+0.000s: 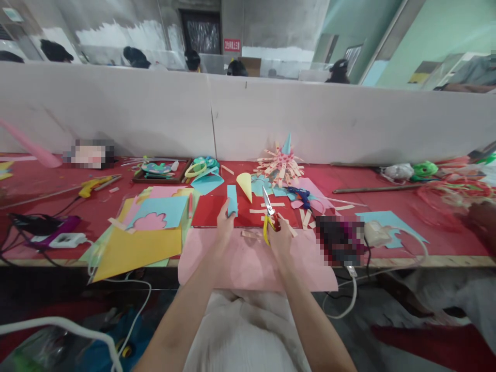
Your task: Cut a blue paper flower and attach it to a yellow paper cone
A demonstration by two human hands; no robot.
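Between the thumb and fingers of my left hand [225,219] is a strip of light blue paper [232,196], held upright. My right hand [280,235] grips a pair of scissors [268,205] with yellow and red handles, blades pointing away from me. Both hands are above a red sheet [209,211] and a pink sheet [256,268] at the table's front edge. Pale paper strips [262,211] lie on the red sheet near the scissors. A yellow paper cone [245,185] rests just beyond my hands. The blades and the blue strip are apart.
Left are stacked coloured papers [139,248], a yellow glue gun [93,186] and a tray [158,178]. Behind stands a spiky pink paper craft [279,163] beside a blue glue gun [300,195]. Cables and a white plug [376,233] lie right. A white partition [155,113] closes off the back.
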